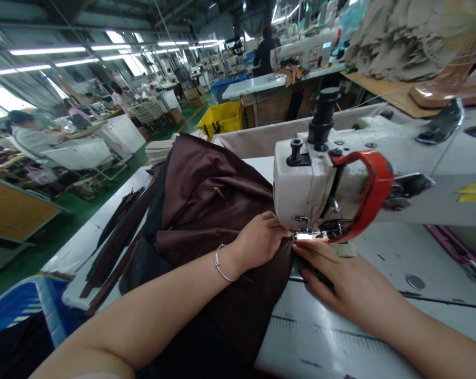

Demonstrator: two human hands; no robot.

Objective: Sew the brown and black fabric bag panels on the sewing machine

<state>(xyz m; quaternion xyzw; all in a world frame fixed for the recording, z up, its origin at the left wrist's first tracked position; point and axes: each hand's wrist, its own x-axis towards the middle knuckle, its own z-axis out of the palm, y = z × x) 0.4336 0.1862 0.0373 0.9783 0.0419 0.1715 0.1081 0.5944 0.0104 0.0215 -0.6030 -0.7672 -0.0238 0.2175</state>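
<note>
A dark brown, leather-like piece (198,168) with a zip and a small brass-coloured zip pull (219,192) lies bunched over the machine bed, its edge reaching under the needle area of a white sewing machine (301,184). My left hand (259,239), a bracelet at its wrist, is closed on the piece's edge just left of the presser foot. Opposite it, my right hand (336,271) lies with fingers stretched flat against the edge by the foot, thumb apart. The needle and stitch line are mostly hidden. A red guard (374,195) curves over the machine head's right side.
Dark strips (121,239) lie on the left of the table. A blue basket (50,310) stands lower left, and a yellow crate (222,118) is beyond the table. Stacked beige pieces (392,42) rise at the back right. Other people work at distant stations.
</note>
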